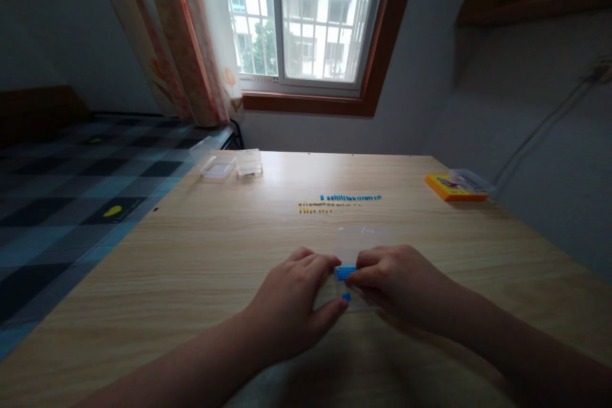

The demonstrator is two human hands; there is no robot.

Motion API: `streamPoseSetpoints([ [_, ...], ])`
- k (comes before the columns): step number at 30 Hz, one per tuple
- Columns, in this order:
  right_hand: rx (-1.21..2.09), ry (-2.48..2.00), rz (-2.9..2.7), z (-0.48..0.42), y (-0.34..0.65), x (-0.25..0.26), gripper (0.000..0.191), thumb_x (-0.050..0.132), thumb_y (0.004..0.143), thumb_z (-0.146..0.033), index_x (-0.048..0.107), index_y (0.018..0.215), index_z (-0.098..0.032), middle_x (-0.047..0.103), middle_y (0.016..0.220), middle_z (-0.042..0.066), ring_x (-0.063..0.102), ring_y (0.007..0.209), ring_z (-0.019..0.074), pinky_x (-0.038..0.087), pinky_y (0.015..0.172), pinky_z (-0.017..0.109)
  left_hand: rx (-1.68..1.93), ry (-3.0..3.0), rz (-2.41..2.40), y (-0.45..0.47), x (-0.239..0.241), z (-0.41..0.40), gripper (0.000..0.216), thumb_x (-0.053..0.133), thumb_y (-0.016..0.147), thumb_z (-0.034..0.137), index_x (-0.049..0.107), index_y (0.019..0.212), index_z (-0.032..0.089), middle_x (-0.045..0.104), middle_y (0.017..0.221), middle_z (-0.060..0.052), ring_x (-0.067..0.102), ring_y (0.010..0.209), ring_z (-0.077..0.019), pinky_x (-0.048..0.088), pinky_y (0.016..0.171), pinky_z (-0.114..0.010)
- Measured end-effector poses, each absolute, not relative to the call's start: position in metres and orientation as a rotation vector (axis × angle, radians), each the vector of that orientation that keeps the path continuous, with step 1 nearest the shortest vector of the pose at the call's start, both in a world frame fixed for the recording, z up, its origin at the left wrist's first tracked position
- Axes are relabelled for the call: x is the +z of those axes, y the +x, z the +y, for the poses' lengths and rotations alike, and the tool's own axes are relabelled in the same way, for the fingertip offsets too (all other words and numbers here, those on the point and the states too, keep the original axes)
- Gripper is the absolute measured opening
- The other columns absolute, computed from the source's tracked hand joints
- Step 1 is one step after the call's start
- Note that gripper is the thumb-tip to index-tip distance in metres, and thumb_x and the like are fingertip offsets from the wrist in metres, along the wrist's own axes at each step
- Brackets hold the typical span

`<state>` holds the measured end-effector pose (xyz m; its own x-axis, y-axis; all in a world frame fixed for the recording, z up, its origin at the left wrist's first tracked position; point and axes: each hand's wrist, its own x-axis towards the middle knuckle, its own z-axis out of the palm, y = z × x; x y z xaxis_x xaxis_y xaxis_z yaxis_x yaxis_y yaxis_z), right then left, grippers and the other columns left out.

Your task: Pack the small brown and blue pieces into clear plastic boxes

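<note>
A clear plastic pegboard (363,239) lies flat on the wooden table (201,268) in front of me. My left hand (296,299) rests on its left edge, fingers curled and thumb against its near side. My right hand (396,277) has its fingers pinched over a short row of blue beads (345,272) on the board. A single blue bead (347,296) sits just nearer to me. Beyond the board a row of blue beads (351,197) lies in a line, and below it a row of yellow beads (315,207).
Two clear plastic boxes (232,164) stand at the table's far left corner. An orange-yellow box (454,187) with a clear lid sits at the far right. A bed with a checked cover (71,191) lies to the left, a window (310,19) behind.
</note>
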<state>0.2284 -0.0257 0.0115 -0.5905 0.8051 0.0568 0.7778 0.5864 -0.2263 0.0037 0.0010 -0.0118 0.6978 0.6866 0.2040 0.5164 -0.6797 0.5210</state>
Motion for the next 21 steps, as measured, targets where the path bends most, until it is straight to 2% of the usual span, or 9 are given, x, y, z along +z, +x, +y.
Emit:
streamPoseSetpoints([
  [8, 0.32, -1.319, -2.619, -0.026, 0.229, 0.014, 0.019, 0.057, 0.092, -0.018, 0.074, 0.095, -0.025, 0.069, 0.085, 0.0, 0.063, 0.074, 0.0124, 0.038, 0.066, 0.024, 0.545, 2.472, 0.928, 0.003, -0.011, 0.001, 0.037, 0.066, 0.083, 0.032, 0.061, 0.119, 0.021, 0.07, 0.111, -0.007, 0.059, 0.107, -0.0271, 0.05, 0.092, -0.043],
  [13, 0.307, -1.34, -2.621, -0.028, 0.231, 0.019, 0.019, 0.055, 0.092, -0.018, 0.073, 0.088, -0.022, 0.07, 0.083, 0.0, 0.063, 0.073, 0.0128, 0.038, 0.065, 0.024, 0.544, 2.475, 0.929, 0.004, -0.01, 0.002, 0.037, 0.065, 0.084, 0.033, 0.06, 0.118, 0.021, 0.07, 0.111, -0.007, 0.06, 0.107, -0.0276, 0.05, 0.091, -0.044],
  [21, 0.272, -1.39, -2.621, -0.029, 0.233, 0.024, 0.02, 0.055, 0.089, -0.016, 0.074, 0.088, -0.023, 0.07, 0.081, 0.0, 0.062, 0.067, 0.0119, 0.036, 0.061, 0.024, 0.554, 2.488, 0.928, 0.003, -0.011, 0.002, 0.037, 0.066, 0.083, 0.034, 0.061, 0.118, 0.022, 0.07, 0.11, -0.007, 0.06, 0.106, -0.0273, 0.051, 0.09, -0.043],
])
